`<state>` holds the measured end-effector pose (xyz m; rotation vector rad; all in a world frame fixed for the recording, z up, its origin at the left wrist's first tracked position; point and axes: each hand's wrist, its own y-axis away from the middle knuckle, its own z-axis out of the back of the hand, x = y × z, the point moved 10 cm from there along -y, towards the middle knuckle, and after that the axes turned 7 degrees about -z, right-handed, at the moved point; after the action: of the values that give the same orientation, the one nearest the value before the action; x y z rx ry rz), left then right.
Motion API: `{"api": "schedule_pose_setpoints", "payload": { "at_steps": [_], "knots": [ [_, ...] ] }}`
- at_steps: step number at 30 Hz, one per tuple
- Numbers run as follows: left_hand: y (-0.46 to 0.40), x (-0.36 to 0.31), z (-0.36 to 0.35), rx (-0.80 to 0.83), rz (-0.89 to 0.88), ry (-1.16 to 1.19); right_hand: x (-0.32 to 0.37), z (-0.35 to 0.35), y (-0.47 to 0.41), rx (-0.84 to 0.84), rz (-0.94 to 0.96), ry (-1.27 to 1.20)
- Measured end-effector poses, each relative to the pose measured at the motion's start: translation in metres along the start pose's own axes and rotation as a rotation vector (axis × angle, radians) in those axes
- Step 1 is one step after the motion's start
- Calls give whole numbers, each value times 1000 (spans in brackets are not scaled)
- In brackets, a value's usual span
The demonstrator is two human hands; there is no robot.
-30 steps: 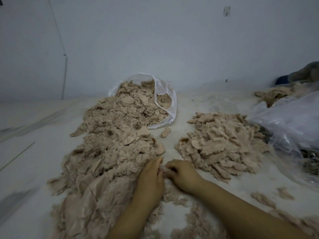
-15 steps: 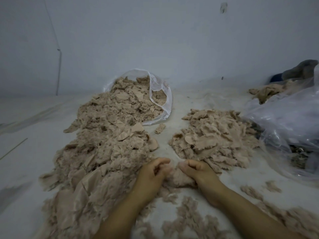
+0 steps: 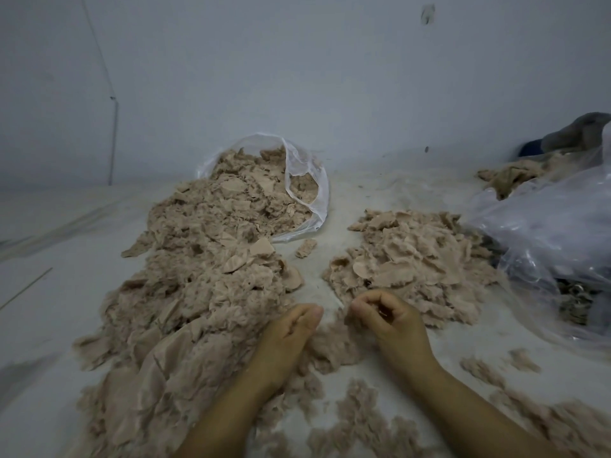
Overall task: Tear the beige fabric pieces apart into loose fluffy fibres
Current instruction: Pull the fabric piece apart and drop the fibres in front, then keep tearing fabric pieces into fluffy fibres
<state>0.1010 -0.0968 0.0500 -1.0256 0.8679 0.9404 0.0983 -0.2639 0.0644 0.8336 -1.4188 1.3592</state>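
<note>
A long heap of beige fabric pieces (image 3: 198,276) runs from a clear plastic bag (image 3: 307,180) toward me on the left. A smaller pile of beige pieces (image 3: 410,259) lies to the right. My left hand (image 3: 291,328) and my right hand (image 3: 386,319) are a short way apart, fingers curled, each pinching one side of a beige fabric piece (image 3: 334,348) that lies stretched and fluffy between and below them. Loose fluffy fibres (image 3: 357,421) lie on the white surface near my forearms.
A large crumpled clear plastic bag (image 3: 555,233) lies at the right with dark contents under it. Behind it are more beige fabric (image 3: 509,176) and a grey cloth (image 3: 582,130). A small scrap (image 3: 305,247) lies between the piles. A white wall stands behind.
My hands, close together at the heap's edge a second ago, have drawn apart sideways, and the piece between them has spread into fluff. The view has shifted slightly.
</note>
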Motion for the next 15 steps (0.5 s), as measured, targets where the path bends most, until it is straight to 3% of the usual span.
{"api": "schedule_pose_setpoints", "payload": {
  "at_steps": [3, 8, 11, 15],
  "knots": [
    [3, 5, -12, 118, 94, 187, 20, -9, 9, 59, 173, 54],
    [-1, 20, 3, -62, 200, 497, 31, -20, 17, 213, 283, 53],
    [-2, 18, 12, -121, 164, 471, 7, -25, 12, 260, 19, 62],
    [-2, 8, 8, -81, 70, 310, -29, -22, 9, 240, -336, 27]
  ]
}}
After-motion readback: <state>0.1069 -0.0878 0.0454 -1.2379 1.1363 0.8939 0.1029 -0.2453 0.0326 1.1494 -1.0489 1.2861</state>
